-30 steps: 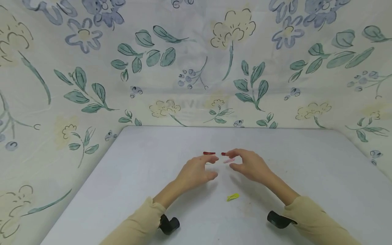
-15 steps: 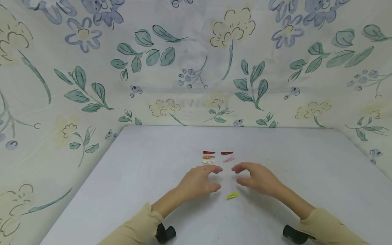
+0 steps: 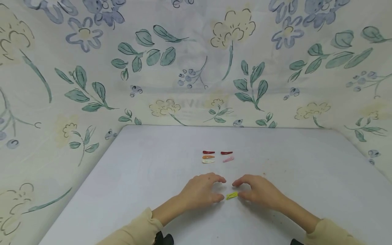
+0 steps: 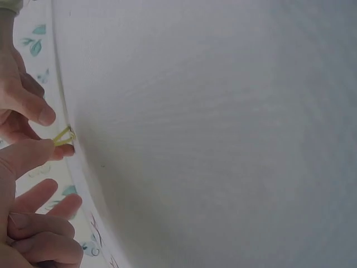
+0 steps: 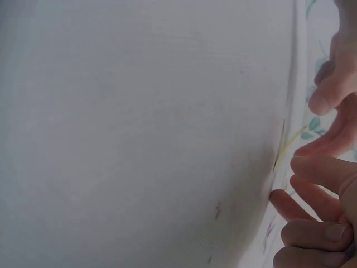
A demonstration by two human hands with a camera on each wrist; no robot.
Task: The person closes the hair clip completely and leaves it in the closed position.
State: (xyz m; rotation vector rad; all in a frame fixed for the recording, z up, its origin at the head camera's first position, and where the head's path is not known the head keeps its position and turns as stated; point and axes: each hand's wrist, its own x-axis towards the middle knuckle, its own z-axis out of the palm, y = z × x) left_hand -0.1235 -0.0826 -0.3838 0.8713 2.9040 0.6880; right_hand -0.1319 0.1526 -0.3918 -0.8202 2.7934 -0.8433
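A yellow snap hair clip (image 3: 231, 195) lies on the white table between my two hands. In the left wrist view the same clip shows as a small V-shaped loop close to the fingertips. My left hand (image 3: 199, 192) is just left of it, thumb and forefinger spread apart, holding nothing. On the other side is my right hand (image 3: 264, 194), also with a gap between thumb and forefinger. Its thumb tip is right by the clip's right end; I cannot tell whether it touches. Both hands' other fingers are partly hidden in the head view.
Farther back lie two short columns of clips: a red clip (image 3: 208, 152), an orange clip (image 3: 208, 157) and a white clip (image 3: 208, 161) on the left; another red clip (image 3: 226, 153) and a pink clip (image 3: 228, 159) on the right. A flowered cloth (image 3: 196, 102) rises behind the table.
Both hands have come back toward the person from the rows of clips, down to either side of the yellow hair clip. The rows are uncovered now.
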